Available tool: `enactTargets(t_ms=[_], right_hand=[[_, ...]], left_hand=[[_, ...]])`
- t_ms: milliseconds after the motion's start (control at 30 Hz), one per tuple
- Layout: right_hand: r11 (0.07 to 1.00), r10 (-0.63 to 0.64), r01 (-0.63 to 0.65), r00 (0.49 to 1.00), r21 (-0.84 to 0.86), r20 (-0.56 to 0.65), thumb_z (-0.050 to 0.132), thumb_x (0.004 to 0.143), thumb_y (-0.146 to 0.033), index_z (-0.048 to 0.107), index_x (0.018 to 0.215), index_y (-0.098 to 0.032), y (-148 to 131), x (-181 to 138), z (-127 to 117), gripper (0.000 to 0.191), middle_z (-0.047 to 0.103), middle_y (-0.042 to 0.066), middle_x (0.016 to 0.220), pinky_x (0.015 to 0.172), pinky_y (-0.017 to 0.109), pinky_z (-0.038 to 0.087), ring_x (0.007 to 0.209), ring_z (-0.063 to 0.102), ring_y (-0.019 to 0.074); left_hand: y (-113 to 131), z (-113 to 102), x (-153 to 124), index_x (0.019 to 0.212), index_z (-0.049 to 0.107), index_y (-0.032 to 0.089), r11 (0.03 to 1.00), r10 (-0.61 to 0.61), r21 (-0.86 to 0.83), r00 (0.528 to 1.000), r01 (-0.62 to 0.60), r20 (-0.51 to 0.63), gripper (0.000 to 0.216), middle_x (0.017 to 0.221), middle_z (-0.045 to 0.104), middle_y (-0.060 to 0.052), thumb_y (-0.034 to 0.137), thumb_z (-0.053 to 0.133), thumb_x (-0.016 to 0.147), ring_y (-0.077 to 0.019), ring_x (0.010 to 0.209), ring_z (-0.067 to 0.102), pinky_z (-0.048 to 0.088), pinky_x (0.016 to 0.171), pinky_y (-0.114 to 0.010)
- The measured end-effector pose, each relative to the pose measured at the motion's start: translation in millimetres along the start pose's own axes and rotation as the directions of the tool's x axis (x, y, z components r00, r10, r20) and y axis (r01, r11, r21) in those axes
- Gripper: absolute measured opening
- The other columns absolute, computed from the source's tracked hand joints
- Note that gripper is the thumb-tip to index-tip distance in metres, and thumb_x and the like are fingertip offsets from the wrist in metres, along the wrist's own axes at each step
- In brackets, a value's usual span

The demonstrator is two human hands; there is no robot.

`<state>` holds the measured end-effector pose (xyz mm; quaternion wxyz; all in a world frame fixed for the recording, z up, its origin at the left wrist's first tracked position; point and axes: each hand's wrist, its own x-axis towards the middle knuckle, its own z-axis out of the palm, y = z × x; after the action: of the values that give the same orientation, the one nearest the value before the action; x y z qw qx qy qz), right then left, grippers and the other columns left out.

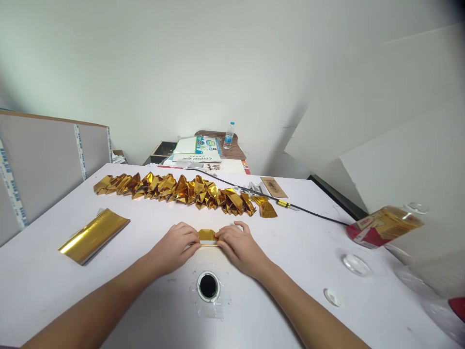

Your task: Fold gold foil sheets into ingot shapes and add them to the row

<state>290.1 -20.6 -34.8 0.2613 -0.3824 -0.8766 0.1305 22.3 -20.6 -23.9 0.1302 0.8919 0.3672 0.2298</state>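
One white tabletop (145, 310) is stretching beneath the left hand (178, 246) and the right hand (241, 248). Beyond both, one row of folded gold pieces (169, 188), overlapping too much to count, is running crosswise. Left of the left hand, one gold foil stack (96, 236) is lying. Well right of the right hand, one labelled clear jar (387, 225) is sitting, its contents hard to tell. Far beyond the hands, one blue-capped bottle (228, 136) is standing, its contents unclear too. Directly between the two hands, one gold-and-white piece (208, 236) is lying; each hand is grasping one end with its fingers. Nearer the person than the hands, one white ring (199, 287) is surrounding a black centre. Right of the right hand, one clear lid (356, 264) and one smaller white cap (332, 297) are resting.
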Motion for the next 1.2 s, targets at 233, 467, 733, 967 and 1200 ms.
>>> enactTargets(t_ms=[233,467,733,967,1200], right_hand=[[0.998,0.034,-0.033,0.999,0.054,-0.026,0.059,0.106,-0.032,0.065,0.094,-0.024,-1,-1,1,0.016,0.079,0.007,0.108,0.118,0.059,0.025,0.113,0.069,0.0249],[0.995,0.090,-0.085,0.988,0.043,-0.129,0.064,0.101,-0.028,0.067,0.089,-0.025,2,2,12,0.013,0.081,0.004,0.094,0.118,0.059,0.023,0.113,0.070,0.0274],[0.996,0.082,-0.075,0.976,0.039,-0.200,0.066,0.099,-0.027,0.067,0.084,-0.024,5,3,17,0.015,0.081,0.001,0.091,0.115,0.053,0.023,0.104,0.071,0.0240],[0.997,0.068,-0.074,0.975,-0.019,-0.210,0.063,0.101,-0.030,0.068,0.085,-0.024,5,2,18,0.018,0.081,0.002,0.092,0.112,0.051,0.026,0.099,0.068,0.0229],[0.995,0.050,-0.070,0.972,-0.077,-0.229,0.064,0.102,-0.029,0.068,0.085,-0.024,3,2,18,0.018,0.081,0.001,0.091,0.115,0.050,0.023,0.099,0.068,0.0222]], left_hand=[[-4,8,2,0.079,0.068,0.022,0.977,-0.170,-0.144,0.980,0.155,-0.103,0.015,0.095,0.077,0.000,0.022,0.070,0.094,-0.0204,0.097,0.068,0.051,0.092,-0.035],[-4,11,6,0.072,0.064,0.021,0.963,-0.229,-0.171,0.968,0.209,-0.106,0.019,0.090,0.077,0.002,0.014,0.073,0.087,-0.0185,0.092,0.069,0.051,0.088,-0.033],[-10,13,9,0.073,0.067,0.021,0.964,-0.216,-0.180,0.972,0.197,-0.089,0.017,0.087,0.077,0.002,0.014,0.073,0.088,-0.0173,0.088,0.068,0.051,0.085,-0.032],[-11,15,10,0.072,0.065,0.021,0.967,-0.194,-0.190,0.975,0.171,-0.108,0.019,0.084,0.075,0.003,0.012,0.072,0.087,-0.0163,0.085,0.066,0.050,0.082,-0.031],[-12,13,11,0.072,0.062,0.021,0.968,-0.178,-0.193,0.981,0.160,-0.077,0.019,0.088,0.074,0.002,0.013,0.071,0.087,-0.0168,0.087,0.066,0.050,0.084,-0.032]])
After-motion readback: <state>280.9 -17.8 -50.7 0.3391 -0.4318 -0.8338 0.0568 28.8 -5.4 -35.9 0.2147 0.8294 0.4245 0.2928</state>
